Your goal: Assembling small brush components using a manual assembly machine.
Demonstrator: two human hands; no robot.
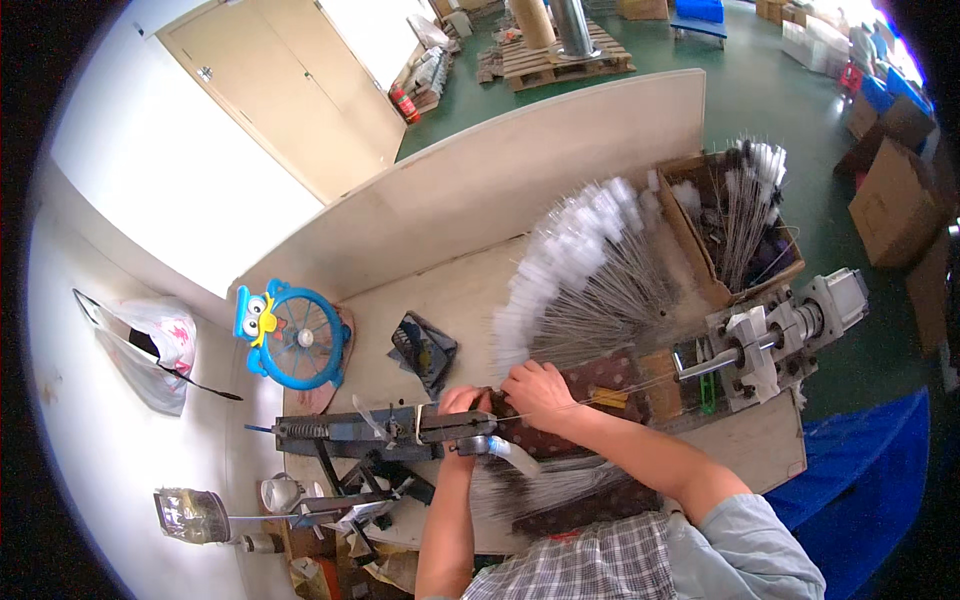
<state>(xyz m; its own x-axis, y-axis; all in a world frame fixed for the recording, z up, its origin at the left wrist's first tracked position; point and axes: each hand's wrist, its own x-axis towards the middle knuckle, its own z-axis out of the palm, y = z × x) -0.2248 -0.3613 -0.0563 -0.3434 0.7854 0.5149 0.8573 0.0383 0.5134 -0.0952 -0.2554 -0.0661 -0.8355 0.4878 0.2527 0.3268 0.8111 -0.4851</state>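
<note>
My left hand (466, 402) is behind the jaw end of a long dark metal clamp (455, 428), its fingers curled and partly hidden by the clamp. Close beside it, my right hand (540, 392) has its fingers bent together above a dark spotted cloth (520, 432). Whatever either hand pinches is too small or hidden to make out. A thin wire (625, 391) runs from the clamp's jaws, past my right wrist, toward the metal rod of a motor-driven spindle (755, 345). Beyond my hands, wire-stemmed brushes with white bristle heads (575, 240) lie fanned out.
A cardboard box (690, 235) of more brushes stands at the back right of the table. A blue toy-shaped fan (303, 338) and a small dark tray (424, 350) are to the left. Bare wires (560, 484) lie near my body. A low partition (480, 165) edges the table.
</note>
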